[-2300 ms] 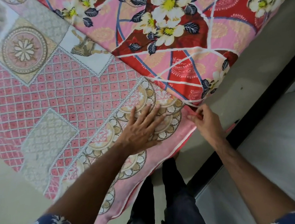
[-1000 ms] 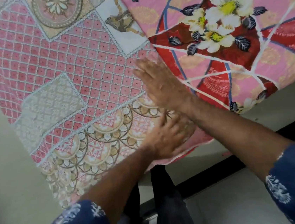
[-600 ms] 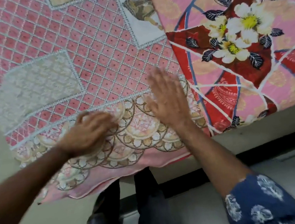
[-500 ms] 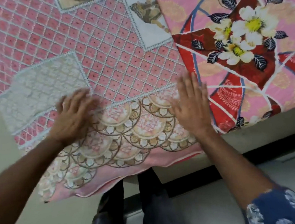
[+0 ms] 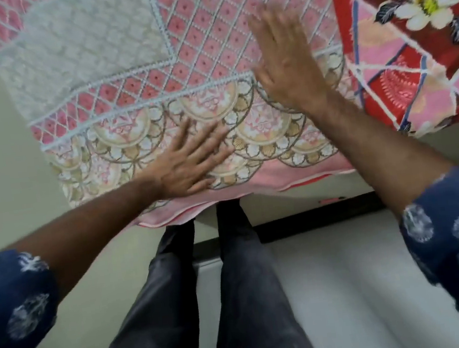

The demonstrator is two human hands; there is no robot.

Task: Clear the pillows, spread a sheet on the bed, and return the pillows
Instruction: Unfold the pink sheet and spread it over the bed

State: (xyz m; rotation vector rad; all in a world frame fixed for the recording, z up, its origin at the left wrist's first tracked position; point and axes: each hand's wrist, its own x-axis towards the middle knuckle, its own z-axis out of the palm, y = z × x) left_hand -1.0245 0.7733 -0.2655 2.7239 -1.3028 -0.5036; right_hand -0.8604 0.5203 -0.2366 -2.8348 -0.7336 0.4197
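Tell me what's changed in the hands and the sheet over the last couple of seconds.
The right hand let go of the pink patterned sheet's edge, which it pinched by the red floral sheet, and now lies flat farther up the pink one. The left hand swept out left and returned, palm down on the scalloped border. Both sheets stay spread side by side.

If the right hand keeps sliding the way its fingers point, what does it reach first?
The right hand lies flat on the pink lattice sheet, fingers pointing up the bed. Straight on it meets only more of that sheet, as far as the frame shows. The red floral sheet lies beside it, off that line.
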